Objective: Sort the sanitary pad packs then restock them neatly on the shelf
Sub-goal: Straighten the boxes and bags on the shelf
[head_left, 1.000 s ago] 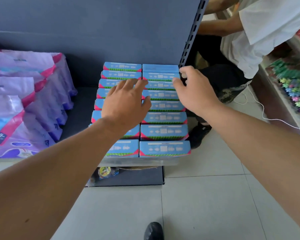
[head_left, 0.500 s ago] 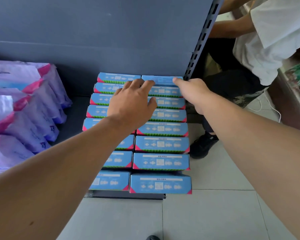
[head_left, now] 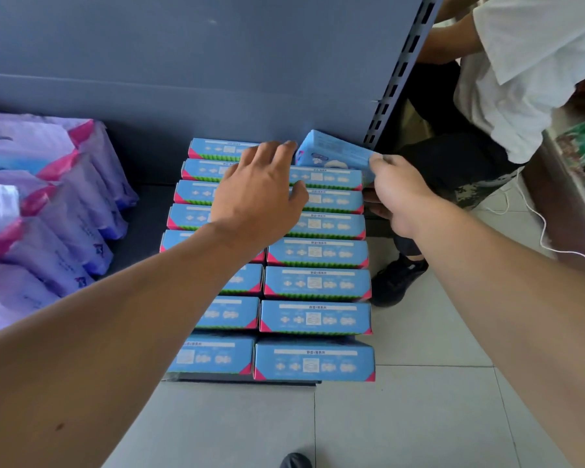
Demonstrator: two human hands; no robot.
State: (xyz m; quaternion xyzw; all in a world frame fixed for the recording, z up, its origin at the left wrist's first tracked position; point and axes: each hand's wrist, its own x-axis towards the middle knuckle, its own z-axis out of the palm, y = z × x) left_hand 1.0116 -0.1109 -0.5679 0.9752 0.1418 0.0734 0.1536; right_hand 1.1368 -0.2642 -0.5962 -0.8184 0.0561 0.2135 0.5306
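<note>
No legible print on blue packs (head_left: 314, 319)

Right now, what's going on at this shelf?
A person is restocking blue sanitary pad packs in two rows on the bottom shelf. The right hand pinches the rearmost pack of the right row, tilted up at the back panel. The left hand rests flat on the left row. Purple packs stand further left.
</note>
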